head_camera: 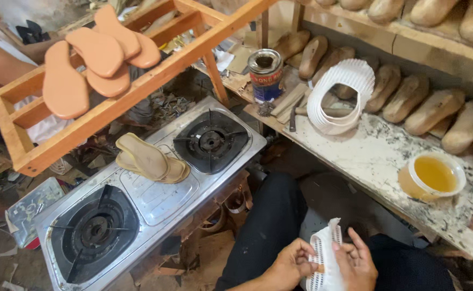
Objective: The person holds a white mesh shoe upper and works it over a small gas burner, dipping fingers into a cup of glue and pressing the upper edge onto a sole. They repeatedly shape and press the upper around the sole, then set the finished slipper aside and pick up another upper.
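Observation:
At the bottom of the view, over my lap in black trousers, both hands hold a white perforated strip of shoe upper point(323, 258). My left hand point(291, 263) pinches its left edge with thumb and fingers. My right hand point(356, 264) grips its right side, fingers curled behind it. A bigger stack of white ribbed strips bent into a loop point(338, 96) stands on the marble bench point(376, 156) ahead of me. A bowl of yellow glue point(433, 175) sits on the bench's right part.
A steel two-burner gas stove point(155, 199) stands to my left with two tan insoles point(150, 160) on its middle. A wooden rack point(112, 102) above it carries several orange soles point(94, 62). A tin can point(265, 74) and rows of wooden shoe lasts point(430, 108) line the bench and shelf.

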